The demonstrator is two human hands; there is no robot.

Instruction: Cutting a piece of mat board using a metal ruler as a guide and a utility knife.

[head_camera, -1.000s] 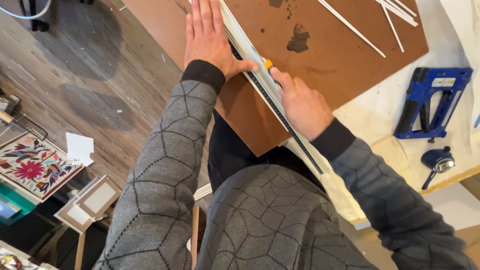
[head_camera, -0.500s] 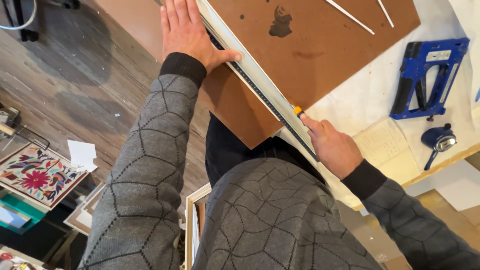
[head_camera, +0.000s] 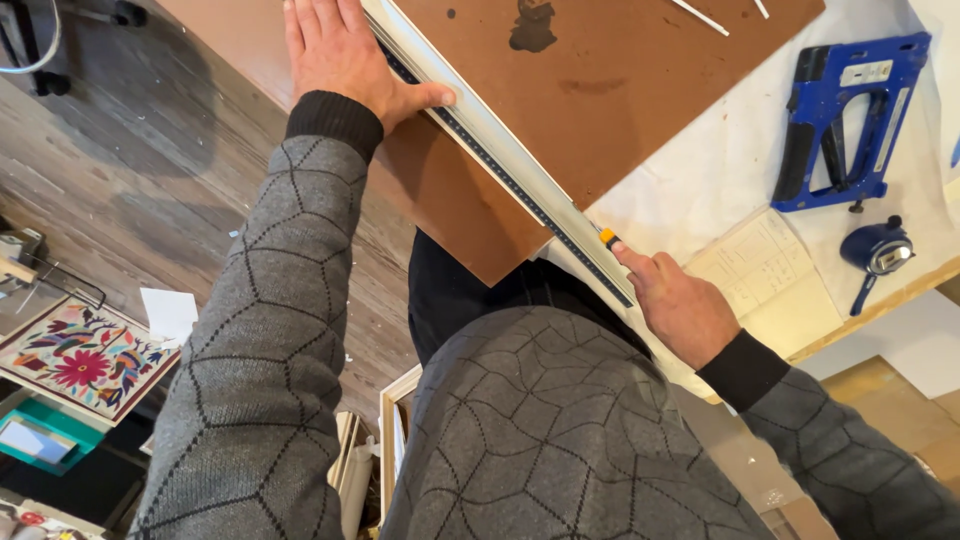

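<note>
On the table (head_camera: 700, 190), covered in pale paper, a large brown hardboard sheet (head_camera: 620, 90) juts over the near edge, with a long metal straightedge ruler (head_camera: 500, 160) running diagonally across it. The left hand (head_camera: 345, 55) lies flat on the board beside the ruler, fingers spread and unclenched, thumb pressed against the ruler's edge. The right hand (head_camera: 680, 305) sits past the board's near corner, its grip clenched around a small cutter with an orange tip (head_camera: 606, 238), forefinger stretched along it; the tip sits against the ruler's lower end, over the paper. Farther right lie a blue staple gun (head_camera: 850, 120), a small blue round tool (head_camera: 875, 250) and an open booklet of pale printed pages (head_camera: 765, 270). Below on the wooden floor (head_camera: 120, 160) rests a framed floral embroidery (head_camera: 85, 355).
</note>
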